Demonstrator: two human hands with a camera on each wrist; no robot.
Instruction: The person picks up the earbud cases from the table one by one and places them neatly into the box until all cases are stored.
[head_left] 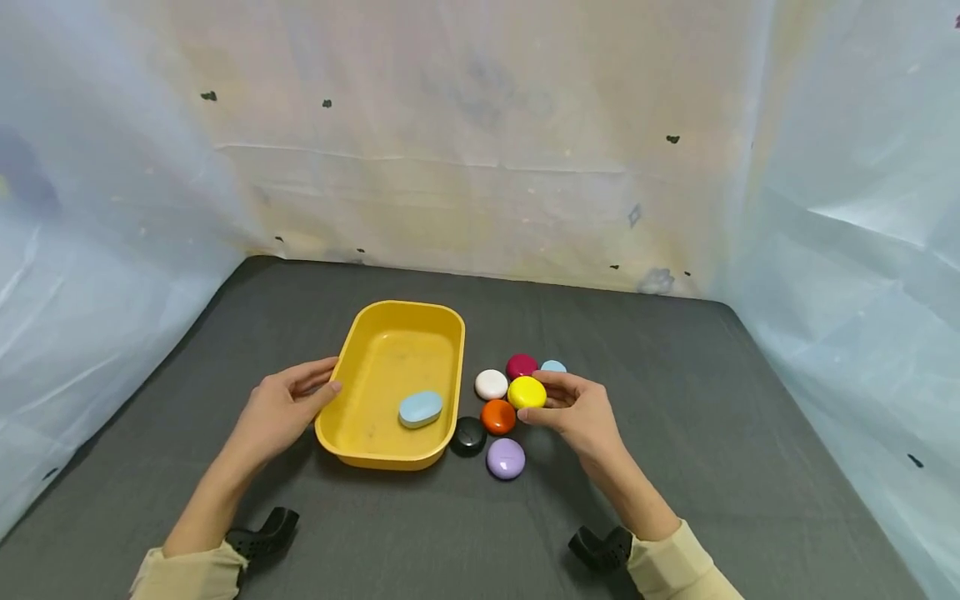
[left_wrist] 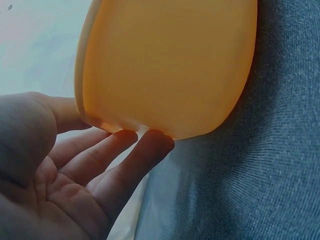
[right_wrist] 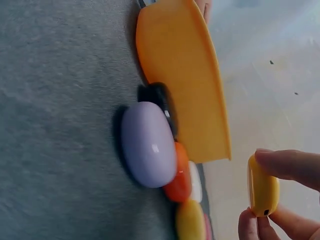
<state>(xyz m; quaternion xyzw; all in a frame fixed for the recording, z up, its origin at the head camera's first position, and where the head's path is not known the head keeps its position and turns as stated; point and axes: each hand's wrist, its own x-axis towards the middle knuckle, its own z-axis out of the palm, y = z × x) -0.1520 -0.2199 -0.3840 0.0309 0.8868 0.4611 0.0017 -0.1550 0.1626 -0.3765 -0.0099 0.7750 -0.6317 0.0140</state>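
Note:
My left hand [head_left: 281, 411] holds the left rim of a yellow plastic tray [head_left: 395, 460]. The thumb is at the rim and the fingers [left_wrist: 155, 145] press its outer wall. A light blue oval piece [head_left: 420, 409] lies inside the tray. My right hand [head_left: 573, 410] pinches a smooth, rounded yellow disc [right_wrist: 262, 187] between thumb and fingertips. That disc is raised above the table in the right wrist view. Another yellow disc [right_wrist: 190, 220] lies below it, beside an orange disc [head_left: 498, 417] and a white disc [head_left: 491, 384].
Right of the tray lie a black disc [head_left: 468, 436], a lilac disc [head_left: 506, 459], a crimson disc [head_left: 521, 366] and a pale blue disc [head_left: 553, 366]. Dark grey cloth [head_left: 420, 533] covers the table. Pale plastic sheeting [head_left: 465, 150] stands around its back and sides.

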